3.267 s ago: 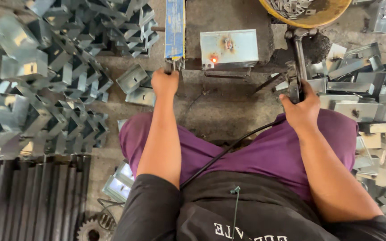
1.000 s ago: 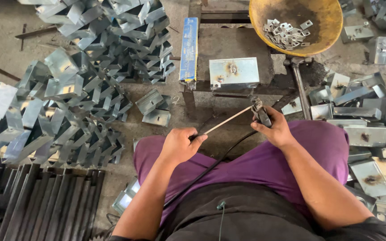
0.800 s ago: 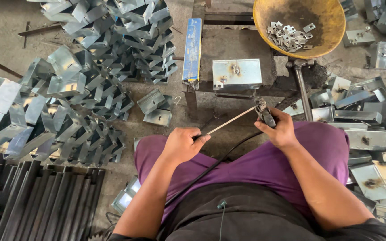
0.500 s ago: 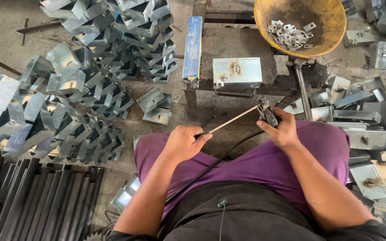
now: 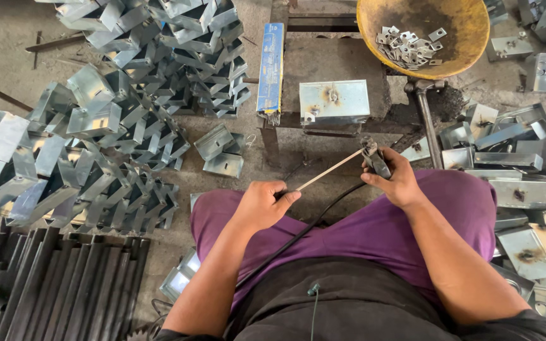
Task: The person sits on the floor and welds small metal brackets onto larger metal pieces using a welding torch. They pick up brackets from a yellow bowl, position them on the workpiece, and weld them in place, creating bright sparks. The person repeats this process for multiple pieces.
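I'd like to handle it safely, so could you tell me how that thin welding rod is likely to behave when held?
The welding rod looks straight and slender, so probably stiff and light. Being thin and round, it may roll if set down.

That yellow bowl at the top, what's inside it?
The yellow bowl holds a loose heap of small flat metal plates, some with a hole. The rest of its inside is bare and darkly stained. Whatever lies beneath the heap is covered, and the bowl's upper edge is cut off.
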